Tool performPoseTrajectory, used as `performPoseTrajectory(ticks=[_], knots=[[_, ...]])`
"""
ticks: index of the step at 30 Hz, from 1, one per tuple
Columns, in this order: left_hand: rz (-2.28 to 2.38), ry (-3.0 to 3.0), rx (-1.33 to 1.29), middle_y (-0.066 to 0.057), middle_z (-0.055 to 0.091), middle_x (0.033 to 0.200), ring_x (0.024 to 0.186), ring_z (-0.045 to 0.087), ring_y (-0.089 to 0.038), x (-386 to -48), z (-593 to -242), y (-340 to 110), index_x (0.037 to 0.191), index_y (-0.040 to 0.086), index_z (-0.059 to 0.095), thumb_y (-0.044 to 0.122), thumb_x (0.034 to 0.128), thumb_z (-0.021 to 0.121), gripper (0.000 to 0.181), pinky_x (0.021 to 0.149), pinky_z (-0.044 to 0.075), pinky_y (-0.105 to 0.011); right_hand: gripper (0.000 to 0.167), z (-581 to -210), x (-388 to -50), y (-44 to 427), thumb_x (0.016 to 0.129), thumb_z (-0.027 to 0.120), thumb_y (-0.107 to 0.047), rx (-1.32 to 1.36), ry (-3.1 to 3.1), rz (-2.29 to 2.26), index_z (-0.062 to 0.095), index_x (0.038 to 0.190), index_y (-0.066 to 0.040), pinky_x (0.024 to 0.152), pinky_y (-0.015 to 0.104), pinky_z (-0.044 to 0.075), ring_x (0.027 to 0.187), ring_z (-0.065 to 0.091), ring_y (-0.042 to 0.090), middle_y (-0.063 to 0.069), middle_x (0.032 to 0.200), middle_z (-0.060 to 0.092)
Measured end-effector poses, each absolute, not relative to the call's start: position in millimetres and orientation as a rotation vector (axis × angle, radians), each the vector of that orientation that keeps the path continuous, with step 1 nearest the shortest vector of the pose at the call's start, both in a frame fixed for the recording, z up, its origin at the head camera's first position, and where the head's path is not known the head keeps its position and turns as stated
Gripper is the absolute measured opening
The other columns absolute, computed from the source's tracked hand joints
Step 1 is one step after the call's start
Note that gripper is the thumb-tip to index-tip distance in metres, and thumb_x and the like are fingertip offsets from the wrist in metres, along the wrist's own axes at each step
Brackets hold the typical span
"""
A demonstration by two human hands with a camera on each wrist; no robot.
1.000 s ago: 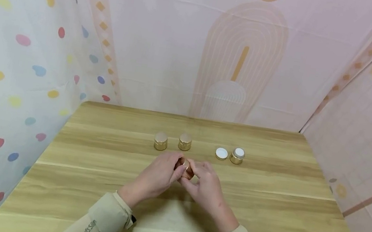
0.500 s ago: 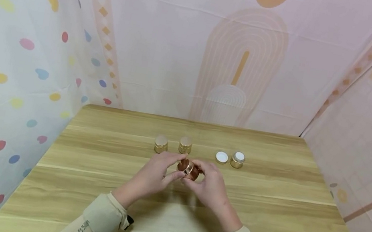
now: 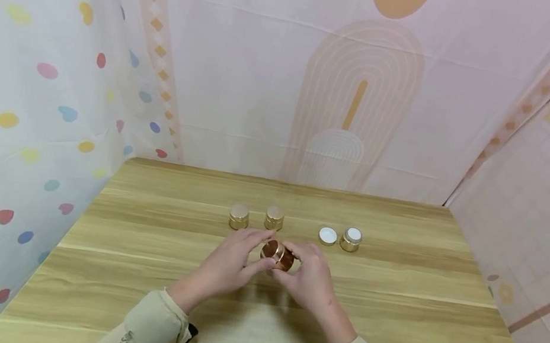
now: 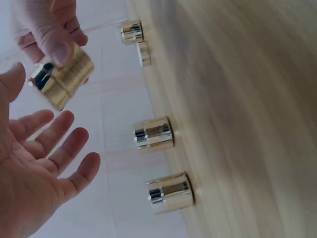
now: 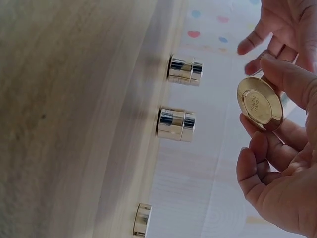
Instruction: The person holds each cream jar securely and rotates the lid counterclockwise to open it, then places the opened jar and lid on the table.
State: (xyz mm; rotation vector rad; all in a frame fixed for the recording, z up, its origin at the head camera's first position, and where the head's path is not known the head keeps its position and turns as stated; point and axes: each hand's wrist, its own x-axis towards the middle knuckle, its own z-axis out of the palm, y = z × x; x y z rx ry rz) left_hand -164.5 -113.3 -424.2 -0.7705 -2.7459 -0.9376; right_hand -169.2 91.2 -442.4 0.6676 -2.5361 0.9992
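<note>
A shiny gold cosmetic jar (image 3: 278,255) (image 4: 62,82), its lid on, is held tilted above the table between my hands. My right hand (image 3: 313,279) (image 5: 290,148) pinches its base end with thumb and fingers. The round, stamped underside of the jar (image 5: 258,105) faces the right wrist camera. My left hand (image 3: 228,260) (image 4: 37,173) is spread around the lid end, and in the left wrist view its fingers are apart from the jar. Beyond my left hand stand two closed gold jars (image 3: 239,217) (image 3: 275,218).
To the back right an open gold jar (image 3: 350,240) with a white top stands beside its upturned lid (image 3: 327,236), white inside. All rest on a wooden table (image 3: 391,322). Patterned curtains (image 3: 237,69) hang behind and at both sides.
My left hand's fingers have loosened and spread away from the jar, showing more of its lid. The right hand keeps its hold. The view has tipped slightly upward.
</note>
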Motion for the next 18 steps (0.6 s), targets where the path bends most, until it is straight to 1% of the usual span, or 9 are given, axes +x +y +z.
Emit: performPoseTrajectory(ticks=[2, 4, 8, 13, 15, 18], knots=[[-0.945, -2.755, -0.802, -0.017, 0.06, 0.155, 0.144, 0.055, -0.039, -164.2, -421.8, -115.7, 0.158, 0.007, 0.05, 0.031, 0.1036, 0.071, 0.063, 0.121, 0.043, -0.061, 0.046, -442.3, -169.0, 91.1, 0.079, 0.096, -0.019, 0.659, -2.551, 0.989, 0.079, 0.121, -0.011, 0.091, 0.039, 0.059, 0.097, 0.071, 0.02, 0.004, 0.107, 0.083], [-0.952, -2.744, -0.849, -0.016, 0.061, 0.155, 0.144, 0.056, -0.038, -164.4, -419.8, -117.6, 0.158, 0.006, 0.05, 0.027, 0.1031, 0.072, 0.063, 0.121, 0.044, -0.06, 0.047, -442.7, -168.6, 91.5, 0.079, 0.096, -0.019, 0.645, -2.565, 0.986, 0.079, 0.122, -0.011, 0.09, 0.039, 0.059, 0.098, 0.07, 0.02, 0.004, 0.11, 0.083], [-0.965, -2.717, -0.91, -0.014, 0.067, 0.146, 0.139, 0.061, -0.035, -165.8, -418.6, -118.7, 0.15, 0.003, 0.057, 0.019, 0.1016, 0.074, 0.054, 0.117, 0.049, -0.057, 0.047, -445.0, -168.8, 92.0, 0.077, 0.097, -0.017, 0.647, -2.562, 0.985, 0.079, 0.121, -0.012, 0.088, 0.037, 0.059, 0.096, 0.07, 0.019, 0.003, 0.108, 0.083], [-0.962, -2.749, -0.864, -0.012, 0.072, 0.135, 0.129, 0.067, -0.03, -168.2, -422.3, -114.8, 0.142, 0.005, 0.063, 0.025, 0.1037, 0.072, 0.044, 0.11, 0.055, -0.052, 0.045, -448.2, -169.0, 91.7, 0.078, 0.096, -0.018, 0.641, -2.585, 0.988, 0.08, 0.119, -0.013, 0.086, 0.034, 0.057, 0.095, 0.067, 0.017, 0.001, 0.105, 0.083], [-0.96, -2.781, -0.826, -0.012, 0.071, 0.138, 0.131, 0.066, -0.031, -168.6, -424.3, -113.6, 0.144, 0.006, 0.063, 0.03, 0.1035, 0.072, 0.048, 0.111, 0.055, -0.052, 0.044, -448.6, -168.6, 91.7, 0.079, 0.096, -0.018, 0.627, -2.601, 0.999, 0.08, 0.12, -0.013, 0.086, 0.034, 0.057, 0.096, 0.067, 0.018, 0.001, 0.106, 0.083], [-0.945, -2.817, -0.791, -0.014, 0.067, 0.146, 0.137, 0.062, -0.034, -168.1, -426.2, -114.2, 0.15, 0.008, 0.058, 0.032, 0.0987, 0.078, 0.06, 0.116, 0.051, -0.055, 0.047, -448.9, -167.8, 92.0, 0.078, 0.096, -0.018, 0.602, -2.62, 1.008, 0.079, 0.121, -0.011, 0.087, 0.035, 0.058, 0.098, 0.067, 0.018, 0.003, 0.108, 0.083]])
